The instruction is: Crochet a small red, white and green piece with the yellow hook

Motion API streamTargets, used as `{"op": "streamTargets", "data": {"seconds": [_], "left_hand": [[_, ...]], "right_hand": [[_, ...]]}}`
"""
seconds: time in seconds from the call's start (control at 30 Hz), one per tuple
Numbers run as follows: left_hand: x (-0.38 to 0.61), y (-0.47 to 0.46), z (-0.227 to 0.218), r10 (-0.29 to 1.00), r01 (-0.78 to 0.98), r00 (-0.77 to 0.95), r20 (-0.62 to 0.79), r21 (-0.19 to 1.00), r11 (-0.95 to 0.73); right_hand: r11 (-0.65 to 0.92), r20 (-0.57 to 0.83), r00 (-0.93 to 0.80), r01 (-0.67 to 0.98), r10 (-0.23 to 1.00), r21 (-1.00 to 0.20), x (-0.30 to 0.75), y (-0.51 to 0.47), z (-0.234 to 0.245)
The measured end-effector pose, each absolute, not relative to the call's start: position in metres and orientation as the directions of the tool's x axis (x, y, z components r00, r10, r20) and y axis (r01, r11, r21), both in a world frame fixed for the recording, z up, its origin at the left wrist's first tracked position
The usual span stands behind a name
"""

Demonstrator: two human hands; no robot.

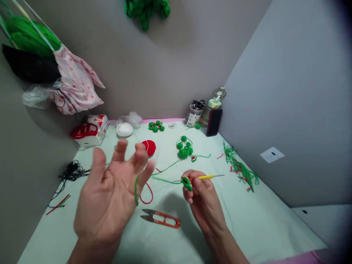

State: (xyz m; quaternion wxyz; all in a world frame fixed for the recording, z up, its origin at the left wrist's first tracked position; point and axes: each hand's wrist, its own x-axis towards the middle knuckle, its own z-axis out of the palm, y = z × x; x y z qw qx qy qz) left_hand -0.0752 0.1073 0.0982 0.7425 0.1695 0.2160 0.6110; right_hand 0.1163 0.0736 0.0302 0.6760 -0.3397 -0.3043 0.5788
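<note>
Head view. The crochet hook [206,177] lies with its long axis nearly level and parallel to the near edge of the table [261,223]. Its yellow handle and thin metal end point toward the right edge. A faint metal line seems to run out leftward past the work, but the view is too small to tell which end carries the hook.

The right hand [202,201] is over the middle of the table with its back up and its wrist coming from the near edge. Its fingers are curled closed around the hook and pinch a small green and red crochet piece [187,182] at the fingertips.

The left hand [110,194] is raised over the near left part of the table with its palm up. Its fingers are spread open and slightly bent, gripping nothing. A strand of green yarn [135,190] hangs over its outer fingers and runs across to the crochet piece.

Orange thread snips [161,218] lie flat between the two hands, near the near edge. A red yarn loop [147,194] lies just beyond them. Green yarn scraps [240,168] lie along the right edge.
</note>
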Motion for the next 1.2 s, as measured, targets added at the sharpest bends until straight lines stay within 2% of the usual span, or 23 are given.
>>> {"op": "streamTargets", "data": {"seconds": [0.03, 0.1, 0.17, 0.2, 0.23, 0.3, 0.33, 0.4, 0.47, 0.5, 0.57, 0.63, 0.73, 0.93, 1.2], "left_hand": [[-0.073, 0.107, 0.101, 0.996, -0.820, 0.051, -0.076, 0.566, 0.086], [-0.066, 0.107, 0.096, 0.987, -0.671, -0.079, 0.141, 0.725, -0.157], [-0.060, 0.106, 0.079, 0.913, -0.323, -0.084, 0.399, 0.856, -0.404], [-0.058, 0.105, 0.068, 0.832, -0.085, -0.019, 0.554, 0.829, -0.553], [-0.056, 0.104, 0.059, 0.770, 0.117, 0.074, 0.634, 0.761, -0.638], [-0.054, 0.101, 0.044, 0.737, 0.342, 0.157, 0.657, 0.664, -0.665], [-0.053, 0.099, 0.039, 0.757, 0.383, 0.151, 0.635, 0.669, -0.637], [-0.050, 0.095, 0.036, 0.841, 0.327, 0.096, 0.532, 0.782, -0.532], [-0.044, 0.090, 0.036, 0.948, 0.112, 0.100, 0.303, 0.943, -0.314], [-0.041, 0.089, 0.038, 0.976, -0.019, 0.144, 0.163, 0.987, -0.162], [-0.035, 0.086, 0.040, 0.968, -0.238, 0.245, -0.062, 0.964, 0.122], [-0.029, 0.084, 0.043, 0.945, -0.355, 0.280, -0.171, 0.896, 0.267], [-0.026, 0.084, 0.046, 0.935, -0.410, 0.267, -0.233, 0.851, 0.329], [-0.030, 0.084, 0.050, 0.932, -0.443, 0.266, -0.246, 0.828, 0.345], [-0.046, 0.087, 0.045, 0.912, -0.335, 0.284, -0.296, 0.861, 0.383]], "right_hand": [[0.123, 0.032, 0.168, -0.566, 0.985, -0.815, 0.115, 0.073, 0.031], [0.175, 0.068, 0.210, -0.549, 0.975, -0.817, 0.113, 0.073, 0.033], [0.213, 0.098, 0.237, -0.533, 0.967, -0.819, 0.111, 0.073, 0.036], [0.224, 0.106, 0.246, -0.523, 0.963, -0.823, 0.111, 0.073, 0.037], [0.236, 0.116, 0.256, -0.510, 0.960, -0.827, 0.110, 0.073, 0.037], [0.272, 0.151, 0.276, -0.476, 0.949, -0.836, 0.110, 0.074, 0.037], [0.297, 0.178, 0.285, -0.455, 0.942, -0.840, 0.109, 0.075, 0.036], [0.349, 0.241, 0.295, -0.403, 0.925, -0.846, 0.109, 0.075, 0.033], [0.388, 0.302, 0.277, -0.349, 0.912, -0.853, 0.108, 0.075, 0.030], [0.403, 0.327, 0.264, -0.323, 0.907, -0.856, 0.107, 0.074, 0.028], [0.422, 0.362, 0.243, -0.282, 0.900, -0.862, 0.106, 0.074, 0.024], [0.426, 0.370, 0.237, -0.262, 0.898, -0.866, 0.106, 0.074, 0.021], [0.407, 0.354, 0.221, -0.277, 0.909, -0.871, 0.108, 0.075, 0.019], [0.349, 0.319, 0.150, -0.261, 0.936, -0.900, 0.114, 0.076, 0.022], [0.280, 0.233, 0.195, -0.262, 0.953, -0.924, 0.128, 0.076, 0.030]]}}
